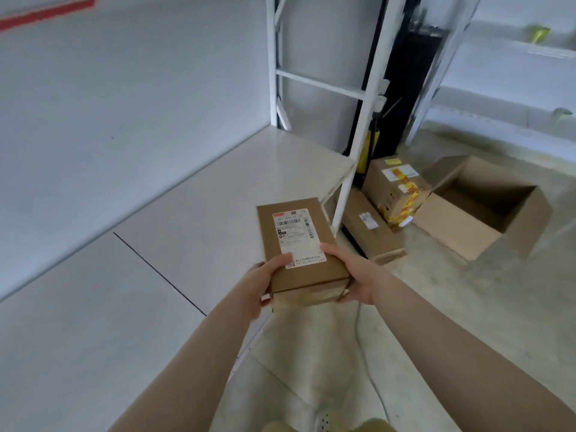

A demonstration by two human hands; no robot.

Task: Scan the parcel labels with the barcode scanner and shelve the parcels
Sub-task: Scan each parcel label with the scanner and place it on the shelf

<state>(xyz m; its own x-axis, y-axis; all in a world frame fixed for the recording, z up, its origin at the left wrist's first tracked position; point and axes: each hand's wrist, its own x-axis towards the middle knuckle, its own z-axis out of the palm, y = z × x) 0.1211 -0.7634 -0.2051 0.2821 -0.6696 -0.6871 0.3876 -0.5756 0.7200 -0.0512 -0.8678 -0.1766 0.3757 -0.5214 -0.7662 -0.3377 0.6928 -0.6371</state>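
Observation:
A small brown cardboard parcel (pixel 307 275) with a white barcode label (pixel 296 235) on top is held over the front edge of a white shelf board (pixel 156 244). My left hand (pixel 265 282) grips its near left corner, thumb on the label's lower edge. My right hand (pixel 352 275) grips its near right side. The label faces up. No barcode scanner is in view.
A white upright post (pixel 358 145) of the shelf frame stands just right of the parcel. On the concrete floor to the right lie a flat brown parcel (pixel 371 235), a parcel with yellow tape (pixel 399 191) and an open cardboard box (pixel 486 207). More white shelving (pixel 514 54) stands at the far right. A cable (pixel 371 378) runs along the floor.

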